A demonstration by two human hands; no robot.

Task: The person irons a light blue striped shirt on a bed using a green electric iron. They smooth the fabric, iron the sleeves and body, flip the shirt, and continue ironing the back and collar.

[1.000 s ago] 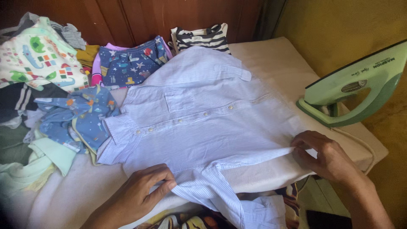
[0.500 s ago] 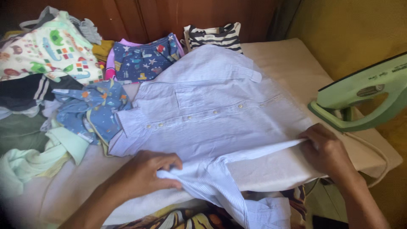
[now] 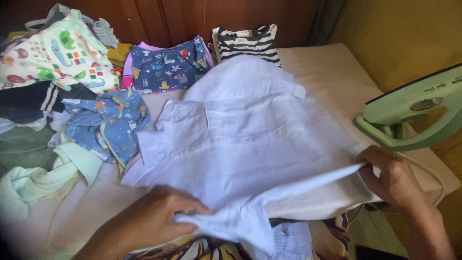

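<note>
A pale blue striped button-up shirt (image 3: 250, 139) lies spread on a white padded ironing surface (image 3: 317, 62). My left hand (image 3: 159, 216) grips the near edge of the shirt by the sleeve seam, at the bottom centre. My right hand (image 3: 392, 175) pinches the shirt's hem at the right edge. The near edge of the fabric is stretched and lifted between both hands. One sleeve (image 3: 284, 240) hangs down over the front edge.
A green clothes iron (image 3: 409, 115) stands on its heel at the right, close to my right hand. Piled clothes cover the left: a patterned white garment (image 3: 53, 53), blue printed pieces (image 3: 110, 120), a navy starred garment (image 3: 168, 62) and a striped top (image 3: 248, 41). Wooden panelling stands behind.
Both hands have lifted and pulled the shirt's near edge taut and slightly toward me. The fabric looks blurred from motion. The view has shifted a little to the left.
</note>
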